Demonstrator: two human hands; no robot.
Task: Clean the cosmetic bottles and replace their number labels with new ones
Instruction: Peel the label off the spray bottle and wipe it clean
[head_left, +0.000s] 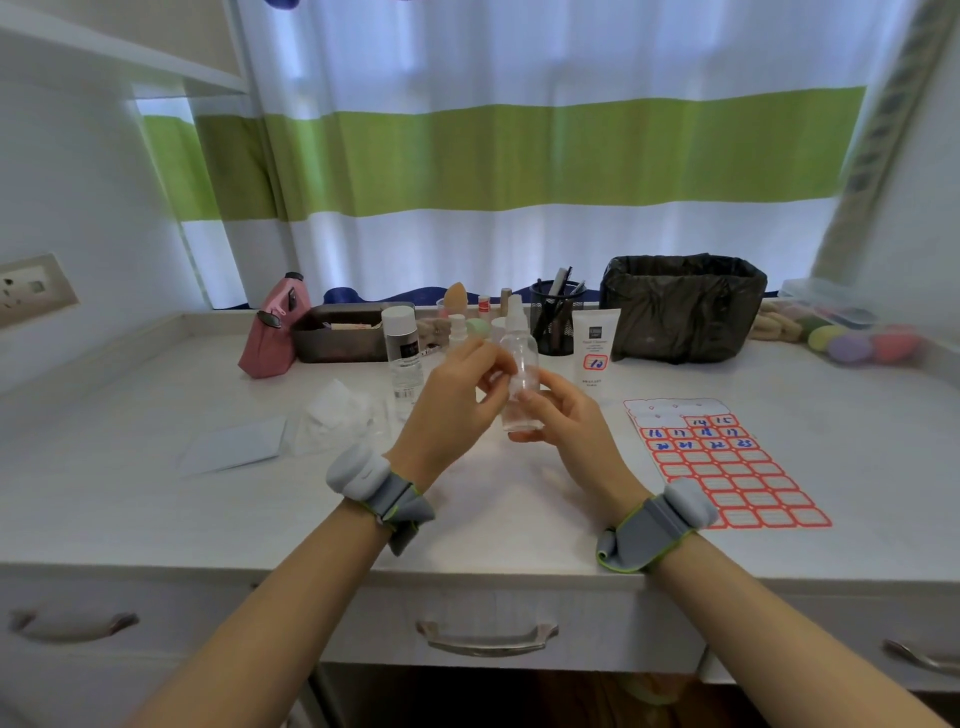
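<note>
A clear spray bottle (521, 358) is held upright above the desk's middle. My right hand (563, 418) grips its lower body. My left hand (460, 395) pinches at the bottle's side with its fingertips; I cannot tell what is between them. A red-bordered label sheet (727, 465) with blue handwritten numbers lies flat to the right. A white tube (595, 343) bearing a number label stands behind it. A tall clear bottle with a white cap (402, 351) stands left of my hands. White wipes (337, 418) and a folded cloth (234, 447) lie at the left.
Along the back stand a pink pouch (272, 327), a dark tray (340, 332), small bottles, a mesh pen cup (556, 319) and a black-lined bin (683, 306). Coloured sponges (862, 340) sit far right. Drawers with handles (485, 636) run below the desk edge.
</note>
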